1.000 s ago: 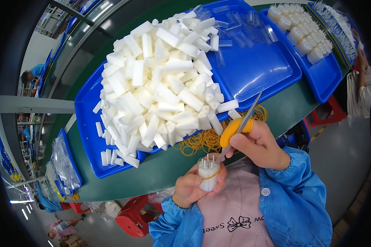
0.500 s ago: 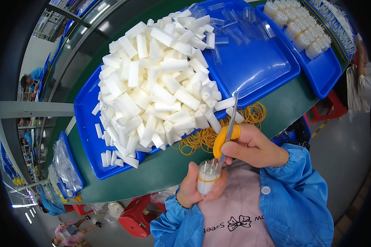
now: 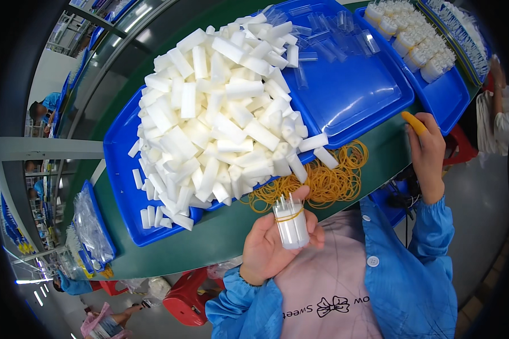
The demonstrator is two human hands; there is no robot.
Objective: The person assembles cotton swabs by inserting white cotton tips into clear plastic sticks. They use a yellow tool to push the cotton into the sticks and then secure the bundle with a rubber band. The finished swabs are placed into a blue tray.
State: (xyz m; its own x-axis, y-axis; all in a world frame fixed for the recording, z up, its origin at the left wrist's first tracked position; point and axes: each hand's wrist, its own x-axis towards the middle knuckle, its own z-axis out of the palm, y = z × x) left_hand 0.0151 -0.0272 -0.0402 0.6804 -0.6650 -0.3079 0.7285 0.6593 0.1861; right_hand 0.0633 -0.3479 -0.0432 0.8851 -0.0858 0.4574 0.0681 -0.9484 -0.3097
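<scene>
In front of the rubber-band heap (image 3: 338, 176), my left hand (image 3: 266, 246) is gripping the banded tube bundle (image 3: 292, 227), probably light, stiff and slick, best held around its sides, while my right hand (image 3: 427, 151) is hovering right of the heap, grip unclear.

Factory workshop: green workbench (image 3: 385, 165), blue trays (image 3: 359, 107), heaped white pieces (image 3: 226, 130), blue-clad co-workers (image 3: 51, 101).

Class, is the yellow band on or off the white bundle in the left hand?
On: the yellow band stretches across the visible side of the white bundle, towards its upper end.
</scene>
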